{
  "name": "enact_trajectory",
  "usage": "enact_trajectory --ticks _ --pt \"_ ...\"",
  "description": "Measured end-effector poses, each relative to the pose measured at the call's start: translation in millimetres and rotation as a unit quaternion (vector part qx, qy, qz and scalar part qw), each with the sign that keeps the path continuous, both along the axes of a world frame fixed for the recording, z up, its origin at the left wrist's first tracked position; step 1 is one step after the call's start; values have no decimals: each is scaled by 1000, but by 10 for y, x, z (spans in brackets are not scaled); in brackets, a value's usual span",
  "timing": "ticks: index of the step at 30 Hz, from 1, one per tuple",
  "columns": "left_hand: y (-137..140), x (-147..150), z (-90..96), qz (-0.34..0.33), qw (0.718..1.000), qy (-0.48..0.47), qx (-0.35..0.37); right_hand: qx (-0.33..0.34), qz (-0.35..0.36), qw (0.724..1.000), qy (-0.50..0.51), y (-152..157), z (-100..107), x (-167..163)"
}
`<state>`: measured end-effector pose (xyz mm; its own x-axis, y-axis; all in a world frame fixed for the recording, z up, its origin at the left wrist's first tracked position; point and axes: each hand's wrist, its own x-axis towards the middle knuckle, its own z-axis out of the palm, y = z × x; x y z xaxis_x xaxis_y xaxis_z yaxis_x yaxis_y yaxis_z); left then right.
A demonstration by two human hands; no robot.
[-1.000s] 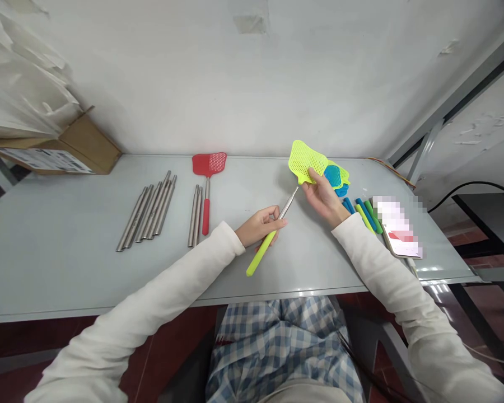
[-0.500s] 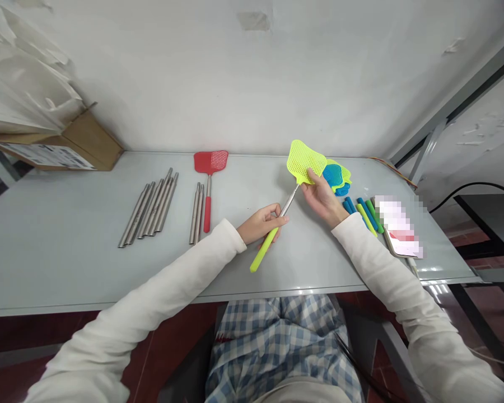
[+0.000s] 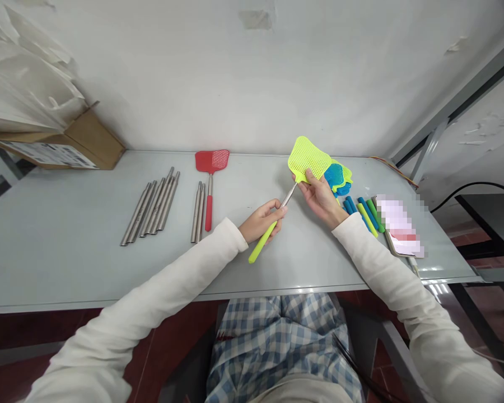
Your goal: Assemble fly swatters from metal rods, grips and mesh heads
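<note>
A yellow-green fly swatter [image 3: 308, 157] with a metal shaft is held above the table, its mesh head up and to the right, its handle slanting down to the left. My left hand [image 3: 262, 222] is closed around the shaft near the top of the handle. At the head's base, my right hand [image 3: 319, 198] pinches the mesh, thumb in front and fingers behind. To the left lies a red fly swatter [image 3: 212, 162] beside a few metal tubes [image 3: 197, 212]. Blue and yellow-green swatter heads [image 3: 335, 176] lie partly hidden behind my right hand.
Several more metal tubes [image 3: 150, 207] lie on the left of the grey table [image 3: 88, 263]. Coloured handles [image 3: 367, 217] and a phone [image 3: 400, 226] with a cable are at the right. A cardboard box [image 3: 94, 140] stands at the back left, against the wall.
The yellow-green swatter's handle end has risen slightly, and its head has turned and shifted a little up and right. Both hands keep their hold.
</note>
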<state>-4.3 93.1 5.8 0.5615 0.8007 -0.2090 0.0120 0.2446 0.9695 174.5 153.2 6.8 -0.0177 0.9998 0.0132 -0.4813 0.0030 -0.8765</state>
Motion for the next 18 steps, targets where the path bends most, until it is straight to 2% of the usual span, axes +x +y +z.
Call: enact_trajectory --ticks 18 --pt "0 1 -29 13 999 19 24 20 31 999 2 -128 -6 -88"
